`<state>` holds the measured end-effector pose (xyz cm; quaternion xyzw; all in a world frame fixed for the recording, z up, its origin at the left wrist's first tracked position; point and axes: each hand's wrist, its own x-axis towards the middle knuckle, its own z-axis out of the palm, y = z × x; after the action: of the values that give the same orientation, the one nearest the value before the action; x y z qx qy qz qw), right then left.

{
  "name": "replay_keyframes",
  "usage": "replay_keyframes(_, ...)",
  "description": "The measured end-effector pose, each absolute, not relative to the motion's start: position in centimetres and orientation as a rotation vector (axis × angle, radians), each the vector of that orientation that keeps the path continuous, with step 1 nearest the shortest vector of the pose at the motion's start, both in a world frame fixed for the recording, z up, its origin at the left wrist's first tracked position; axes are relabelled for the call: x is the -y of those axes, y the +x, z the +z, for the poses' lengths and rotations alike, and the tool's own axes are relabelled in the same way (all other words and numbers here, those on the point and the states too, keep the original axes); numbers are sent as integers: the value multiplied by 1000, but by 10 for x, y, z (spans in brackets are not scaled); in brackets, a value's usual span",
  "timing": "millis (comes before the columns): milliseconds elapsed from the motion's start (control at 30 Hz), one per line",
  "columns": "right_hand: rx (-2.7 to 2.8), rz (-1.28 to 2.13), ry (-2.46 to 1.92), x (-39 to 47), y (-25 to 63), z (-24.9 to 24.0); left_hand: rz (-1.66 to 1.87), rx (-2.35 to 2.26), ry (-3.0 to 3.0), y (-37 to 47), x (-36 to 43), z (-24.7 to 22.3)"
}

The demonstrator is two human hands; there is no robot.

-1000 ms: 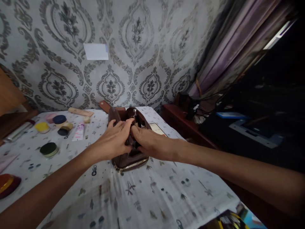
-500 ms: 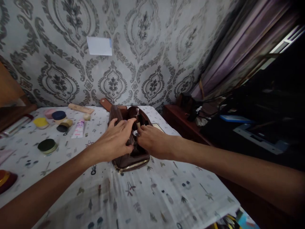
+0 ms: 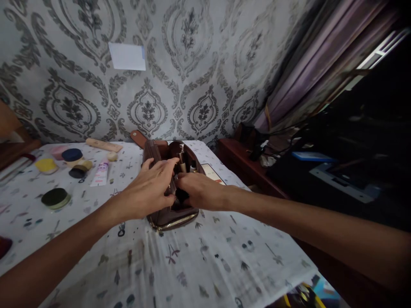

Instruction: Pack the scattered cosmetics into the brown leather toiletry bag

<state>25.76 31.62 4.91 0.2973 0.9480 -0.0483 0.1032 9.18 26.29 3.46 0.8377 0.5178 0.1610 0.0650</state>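
A brown zip bag (image 3: 153, 153) sits unzipped on the cloth, its gold zipper (image 3: 175, 223) along the near end. My left hand (image 3: 150, 186) grips the bag's left side, fingers over the edge and thumb toward me. Inside the bag, my right hand (image 3: 201, 188) is closed, its fingertips pointing down and partly hidden. Something black shows under those fingers; I cannot tell what it is. A slim bottle with a clear top (image 3: 182, 159) stands upright in the bag, beside a small dark-capped bottle (image 3: 193, 167).
Left on the patterned cloth (image 3: 180, 273) lie a pink-white tube (image 3: 101, 172), a dark-lidded jar (image 3: 55, 198), a blue-lidded jar (image 3: 72, 156), a yellow item (image 3: 46, 166) and a wooden-looking bar (image 3: 104, 144). A phone (image 3: 212, 173) lies right of the bag. The table's right edge is near.
My right hand has shifted slightly left and uncovered the dark-capped bottle. A shiny clear piece by its fingers is out of sight now, and a black thing shows beneath them. The left hand stays on the bag.
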Motion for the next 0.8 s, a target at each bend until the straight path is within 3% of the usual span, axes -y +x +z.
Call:
replay_keyframes(467,-2796,-73,746,-323,250,50,554,-1568,2430,87,-260,35)
replay_keyframes(800,-2748,18,991,-306,250,56,522,-1567,2482,86,-261,30)
